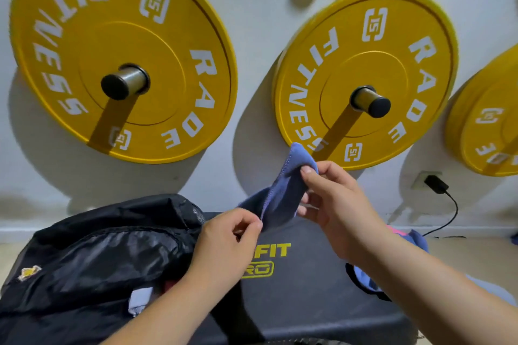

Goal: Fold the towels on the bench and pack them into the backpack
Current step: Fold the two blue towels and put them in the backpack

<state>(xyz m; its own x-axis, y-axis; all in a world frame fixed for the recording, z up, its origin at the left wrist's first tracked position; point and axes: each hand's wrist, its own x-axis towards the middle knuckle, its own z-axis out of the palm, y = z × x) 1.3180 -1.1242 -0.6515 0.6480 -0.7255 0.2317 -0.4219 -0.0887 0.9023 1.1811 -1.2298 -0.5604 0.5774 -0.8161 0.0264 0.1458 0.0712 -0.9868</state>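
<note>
The soft cloth towel point(283, 193) in the middle is blue, with a lighter purple-blue stitched edge. The shiny fabric backpack point(92, 255) at the near left is black, with a small yellow and white patch point(29, 272). The padded surface point(308, 294) is black with yellow letters. On the far white wall point(252, 8), the big round weight plates point(157, 45) are yellow with white letters. Their metal pegs point(126, 82) are grey with black ends. At the right, a second cloth towel point(419, 239) is blue and pink, and the plug and cord point(436, 183) are black.
</note>
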